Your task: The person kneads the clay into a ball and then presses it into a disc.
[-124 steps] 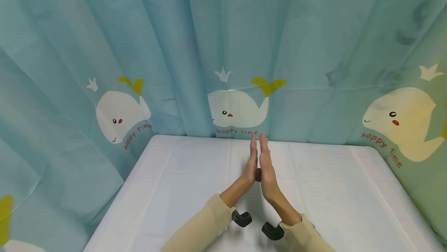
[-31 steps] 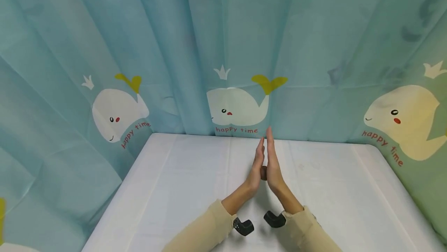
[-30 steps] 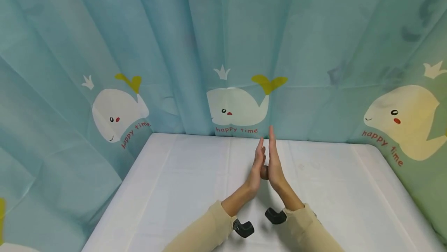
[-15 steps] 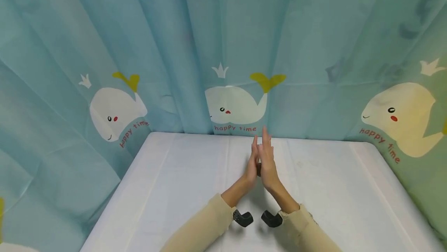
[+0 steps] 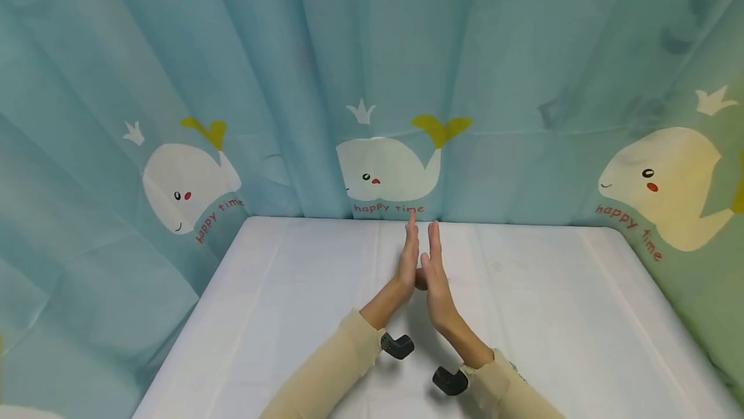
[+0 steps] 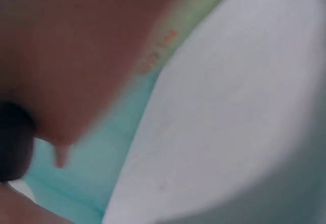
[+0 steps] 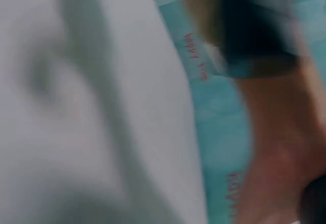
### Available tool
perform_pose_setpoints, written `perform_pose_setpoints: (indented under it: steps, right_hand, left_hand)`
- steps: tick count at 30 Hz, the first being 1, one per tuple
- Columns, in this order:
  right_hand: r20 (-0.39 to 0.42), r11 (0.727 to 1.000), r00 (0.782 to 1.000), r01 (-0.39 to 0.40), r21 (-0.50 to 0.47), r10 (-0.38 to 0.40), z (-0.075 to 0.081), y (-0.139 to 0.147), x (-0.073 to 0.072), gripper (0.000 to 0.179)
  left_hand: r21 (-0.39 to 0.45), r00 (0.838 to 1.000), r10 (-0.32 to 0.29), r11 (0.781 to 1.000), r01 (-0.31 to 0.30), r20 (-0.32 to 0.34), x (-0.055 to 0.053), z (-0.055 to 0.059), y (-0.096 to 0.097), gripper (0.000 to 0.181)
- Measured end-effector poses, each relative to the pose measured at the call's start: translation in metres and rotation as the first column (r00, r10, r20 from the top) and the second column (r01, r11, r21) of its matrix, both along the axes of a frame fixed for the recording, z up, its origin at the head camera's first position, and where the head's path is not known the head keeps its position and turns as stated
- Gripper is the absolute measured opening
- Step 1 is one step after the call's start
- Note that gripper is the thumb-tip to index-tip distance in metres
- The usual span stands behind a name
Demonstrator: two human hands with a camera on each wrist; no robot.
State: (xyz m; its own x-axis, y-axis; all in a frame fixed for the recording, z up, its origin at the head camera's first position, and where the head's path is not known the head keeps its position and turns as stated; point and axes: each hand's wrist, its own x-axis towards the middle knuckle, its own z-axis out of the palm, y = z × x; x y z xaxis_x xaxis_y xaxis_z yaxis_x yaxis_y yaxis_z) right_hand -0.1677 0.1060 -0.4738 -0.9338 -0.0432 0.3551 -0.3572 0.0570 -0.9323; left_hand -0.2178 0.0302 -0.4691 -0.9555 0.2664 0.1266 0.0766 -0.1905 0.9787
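A small, dark brown, roundish thing (image 5: 421, 279) is caught between the two palms, over the table. My left hand (image 5: 409, 257) presses it from the left, fingers straight and pointing away from me. From the right, the palm of my right hand (image 5: 440, 286) faces it, also with straight fingers. The left fingertips reach a little farther forward than the right ones. In the left wrist view the round thing (image 6: 14, 142) shows dark and blurred beside the palm; the right wrist view catches only its dark edge (image 7: 316, 201). Most of its surface is hidden by the hands.
A white-covered table (image 5: 540, 316) lies under the hands. Behind and beside it hangs a blue-green curtain (image 5: 511, 70) printed with whales. Each wrist wears a black camera, the left camera (image 5: 398, 346) and the right camera (image 5: 450, 381), close over the table.
Both hands have shifted left with the round thing between them. The left hand has slid forward and the right hand back, reversing which fingertips lead.
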Motion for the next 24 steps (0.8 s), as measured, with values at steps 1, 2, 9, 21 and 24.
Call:
perform_pose_setpoints:
  steps: [1, 2, 9, 21, 24]
  right_hand:
    - [-0.018, 1.000, 1.000, 0.010, 0.017, -0.010, 0.004, 0.000, -0.003, 0.061]
    - [-0.036, 0.999, 0.999, 0.020, 0.034, -0.019, 0.008, 0.001, -0.006, 0.062]
    - [0.003, 0.999, 1.000, 0.019, 0.030, -0.020, 0.002, 0.022, -0.031, 0.057]
    - [-0.093, 0.994, 0.995, 0.037, 0.100, -0.028, 0.012, 0.001, 0.002, 0.062]
    - [-0.133, 0.986, 0.989, 0.085, 0.146, -0.065, 0.020, 0.007, -0.010, 0.061]
  left_hand:
    - [0.003, 1.000, -0.010, 1.000, 0.010, 0.012, 0.001, -0.003, 0.000, 0.065]
    - [0.004, 1.000, -0.023, 1.000, 0.023, 0.012, 0.003, -0.006, 0.002, 0.064]
    - [0.124, 0.997, -0.076, 0.989, 0.074, 0.013, 0.025, -0.002, 0.007, 0.067]
    - [0.082, 0.997, -0.065, 0.994, 0.068, -0.043, 0.004, 0.001, 0.001, 0.069]
    - [0.110, 0.995, -0.083, 0.990, 0.088, -0.054, 0.010, -0.004, 0.006, 0.067]
